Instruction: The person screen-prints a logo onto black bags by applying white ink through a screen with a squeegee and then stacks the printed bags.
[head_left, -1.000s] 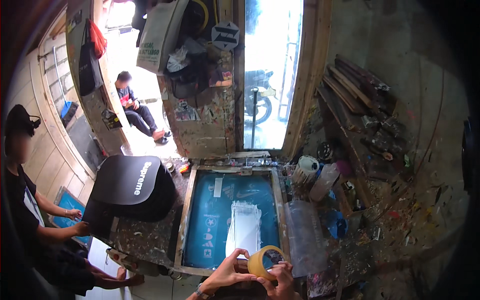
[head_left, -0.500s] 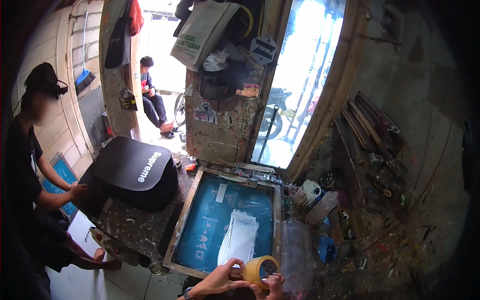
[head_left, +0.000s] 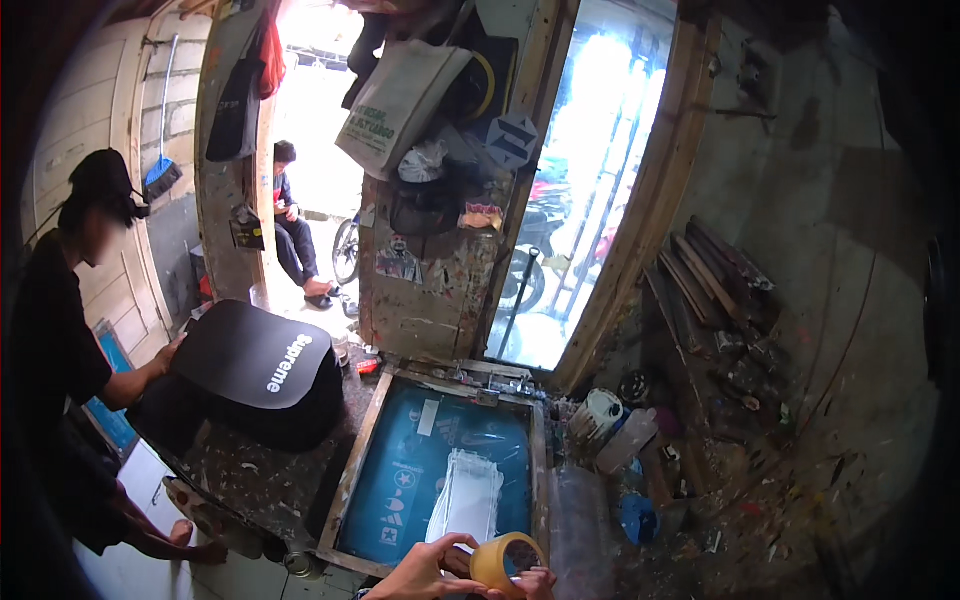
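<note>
At the lower edge, a roll of yellowish packing tape (head_left: 490,568) is between my two hands. My right hand (head_left: 537,583) grips the roll on its right side, with fingers at its core. My left hand (head_left: 425,574) closes on the roll's left side, thumb and forefinger bent against it; whether it pinches a loose tape end I cannot see. Just beyond my hands lies a wooden-framed printing screen (head_left: 410,462) with blue mesh and pale logo shapes. White tape strips (head_left: 468,492) cover a rectangle in its near middle part.
A stack of black sheets (head_left: 262,362) stands left of the screen on the stained bench. Beside it, a person (head_left: 75,330) stands at the left. Right of the screen are a white tub (head_left: 598,412), a clear bottle (head_left: 628,440) and wooden strips (head_left: 712,268). Another person (head_left: 290,225) sits in the doorway.
The view has shifted, so the bench sits lower in the picture. My hands still hold the tape roll. The person at the left has moved a hand to the black stack's far edge.
</note>
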